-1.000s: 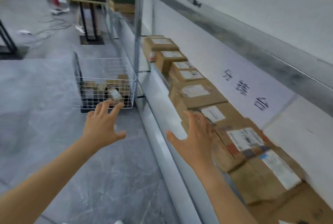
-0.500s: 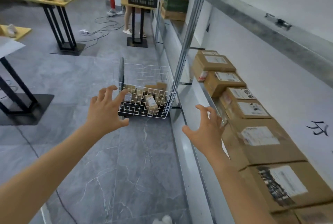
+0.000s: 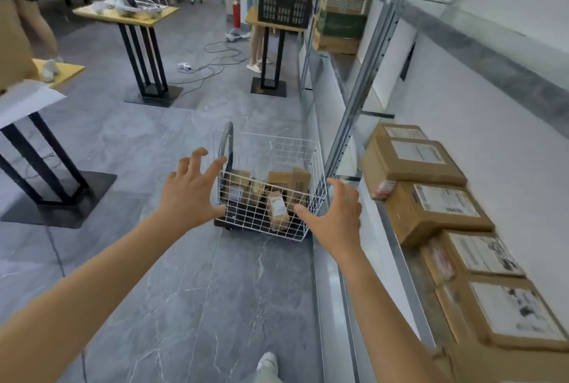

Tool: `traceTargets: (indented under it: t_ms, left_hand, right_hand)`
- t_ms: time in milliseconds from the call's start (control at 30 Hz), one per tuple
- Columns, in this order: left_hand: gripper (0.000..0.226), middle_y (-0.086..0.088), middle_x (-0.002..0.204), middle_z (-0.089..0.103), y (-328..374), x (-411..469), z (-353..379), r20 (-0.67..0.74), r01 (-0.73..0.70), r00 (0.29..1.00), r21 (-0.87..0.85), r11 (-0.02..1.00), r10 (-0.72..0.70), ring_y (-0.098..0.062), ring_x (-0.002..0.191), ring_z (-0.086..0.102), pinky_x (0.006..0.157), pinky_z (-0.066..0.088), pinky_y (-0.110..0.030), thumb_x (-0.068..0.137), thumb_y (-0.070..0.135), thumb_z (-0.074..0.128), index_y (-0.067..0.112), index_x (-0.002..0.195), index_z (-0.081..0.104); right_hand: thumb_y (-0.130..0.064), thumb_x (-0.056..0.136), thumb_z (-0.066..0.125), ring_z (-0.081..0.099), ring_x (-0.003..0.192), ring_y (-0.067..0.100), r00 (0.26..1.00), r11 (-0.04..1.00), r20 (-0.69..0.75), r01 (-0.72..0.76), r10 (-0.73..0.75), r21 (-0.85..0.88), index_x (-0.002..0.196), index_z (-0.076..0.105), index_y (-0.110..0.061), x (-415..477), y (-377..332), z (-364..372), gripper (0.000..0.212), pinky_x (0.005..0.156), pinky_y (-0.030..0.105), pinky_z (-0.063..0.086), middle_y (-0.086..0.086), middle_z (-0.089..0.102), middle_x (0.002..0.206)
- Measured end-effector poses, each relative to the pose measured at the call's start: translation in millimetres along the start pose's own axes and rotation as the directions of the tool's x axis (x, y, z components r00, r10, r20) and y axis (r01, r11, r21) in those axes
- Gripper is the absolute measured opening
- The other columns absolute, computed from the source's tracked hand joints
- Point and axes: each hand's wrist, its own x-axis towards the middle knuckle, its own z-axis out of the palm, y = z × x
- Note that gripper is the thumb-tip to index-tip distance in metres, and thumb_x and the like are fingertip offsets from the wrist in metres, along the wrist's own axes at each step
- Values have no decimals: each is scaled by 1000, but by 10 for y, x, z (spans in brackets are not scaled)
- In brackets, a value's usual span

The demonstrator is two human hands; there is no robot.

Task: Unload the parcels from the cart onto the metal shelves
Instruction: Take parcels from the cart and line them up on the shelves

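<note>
Grey stone floor (image 3: 123, 142) runs past black-legged tables (image 3: 141, 53) at left. Left hand (image 3: 191, 194) reaches out empty, fingers spread wide, before the white wire cart (image 3: 286, 148), where small brown parcels (image 3: 278, 210) stand jumbled. Right hand (image 3: 335, 216) is likewise spread and empty. Labelled brown boxes (image 3: 431, 207) line the metal shelves (image 3: 397, 248) at right.

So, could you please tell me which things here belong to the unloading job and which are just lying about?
Job: wire cart, parcels inside it, metal shelves, boxes already shelved, left hand, right hand, both empty.
Lying about: black crate, yellow tables, floor cables, red fire extinguisher.
</note>
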Motion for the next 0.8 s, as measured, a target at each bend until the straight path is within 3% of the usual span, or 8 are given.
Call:
traceTargets:
  t_ms: [200, 533, 800]
  left_hand:
    - [93, -6, 145, 9, 287, 913, 30, 21, 37, 999, 4, 999, -38, -31, 127, 30, 93, 46, -41, 72, 54, 67, 29, 145, 16]
    - [88, -10, 144, 19, 223, 1747, 733, 132, 59, 990, -49, 997, -52, -32, 122, 37, 87, 48, -39, 70, 47, 70, 25, 143, 26]
    - [91, -8, 148, 12, 150, 2870, 1661, 244, 28, 970, -67, 997, -11, -32, 129, 32, 89, 48, -39, 70, 47, 67, 29, 145, 18]
  right_hand:
    - [-49, 84, 63, 32, 131, 28, 995, 990, 89, -63, 52, 125, 140, 32, -21, 1020, -24, 111, 70, 104, 42, 34, 7, 31, 142]
    - [-31, 85, 67, 43, 121, 29, 963, 974, 199, -205, 183, 93, 138, 36, -13, 1858, 420, 532, 65, 97, 34, 39, 13, 37, 135]
    - [-28, 84, 67, 41, 122, 28, 928, 955, 256, -291, 270, 48, 140, 34, -14, 2807, 617, 1164, 67, 102, 34, 37, 12, 33, 135]
